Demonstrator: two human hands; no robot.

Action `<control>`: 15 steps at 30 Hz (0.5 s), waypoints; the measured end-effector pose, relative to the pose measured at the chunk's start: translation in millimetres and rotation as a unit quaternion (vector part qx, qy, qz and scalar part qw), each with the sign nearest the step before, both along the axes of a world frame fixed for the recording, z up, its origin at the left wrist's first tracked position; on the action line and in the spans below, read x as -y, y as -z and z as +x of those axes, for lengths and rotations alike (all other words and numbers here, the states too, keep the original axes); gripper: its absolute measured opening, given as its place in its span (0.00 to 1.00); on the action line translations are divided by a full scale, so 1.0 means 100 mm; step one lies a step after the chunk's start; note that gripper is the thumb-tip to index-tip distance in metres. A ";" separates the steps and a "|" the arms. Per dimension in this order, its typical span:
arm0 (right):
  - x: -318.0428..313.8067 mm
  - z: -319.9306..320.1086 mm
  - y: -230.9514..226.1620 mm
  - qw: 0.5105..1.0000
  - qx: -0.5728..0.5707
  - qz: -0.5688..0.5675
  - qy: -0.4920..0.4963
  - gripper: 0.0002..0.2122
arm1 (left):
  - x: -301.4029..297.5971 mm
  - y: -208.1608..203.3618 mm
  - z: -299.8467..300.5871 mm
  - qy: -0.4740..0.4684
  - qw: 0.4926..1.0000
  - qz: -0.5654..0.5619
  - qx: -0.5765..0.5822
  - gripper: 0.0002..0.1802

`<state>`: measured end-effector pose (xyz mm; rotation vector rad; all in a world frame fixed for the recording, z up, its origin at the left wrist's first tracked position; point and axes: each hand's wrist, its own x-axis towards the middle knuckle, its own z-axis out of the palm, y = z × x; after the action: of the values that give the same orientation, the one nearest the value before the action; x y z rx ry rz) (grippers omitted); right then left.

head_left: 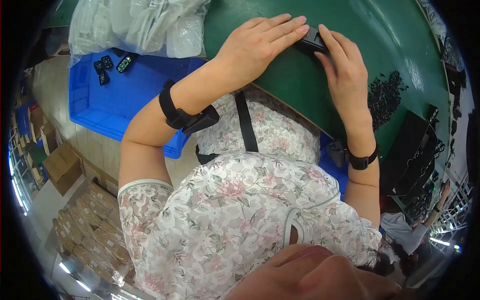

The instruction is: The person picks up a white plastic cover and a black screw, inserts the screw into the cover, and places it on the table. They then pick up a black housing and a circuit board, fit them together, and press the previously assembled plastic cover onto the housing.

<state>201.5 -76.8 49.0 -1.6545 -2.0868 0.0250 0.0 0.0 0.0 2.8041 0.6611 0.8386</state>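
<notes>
A small black plastic case [312, 39] is at the far part of the green tabletop, between my two hands. My left hand [255, 45] reaches to its left end, fingers nearly straight and close together, the tips pressed on it; its thumb is hidden. From the right, my right hand [346, 62] grips the case, with the thumb on the near side and the bent fingers over the other end. The case's underside cannot be seen. A pile of tiny black pieces [384, 100] lies on the table to the right of my right hand.
Left of my left arm, a blue bin [92, 107] holds several small black parts, one showing green [125, 63]. A clear bag of whitish plastic pieces [145, 25] overhangs it. At right are a black sheet-like item [410, 150] and another person [407, 232]. Cardboard boxes [62, 167] stand lower left.
</notes>
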 end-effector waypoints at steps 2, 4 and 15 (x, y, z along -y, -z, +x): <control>-0.04 0.03 -0.08 0.999 0.032 0.001 -0.028 0.20 | -0.02 -0.03 0.02 -0.010 0.999 0.032 0.014 0.27; -0.07 0.02 -0.05 1.000 0.008 -0.014 -0.018 0.21 | 0.02 -0.03 0.00 -0.021 0.999 0.034 0.023 0.28; -0.23 0.14 0.25 0.859 -0.498 -0.119 -0.005 0.20 | -0.08 -0.01 0.37 -0.067 0.935 -0.274 0.217 0.15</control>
<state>215.7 -53.5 24.4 -1.2967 -1.2938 0.9641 36.7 7.6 1.4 2.0118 0.8512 1.0537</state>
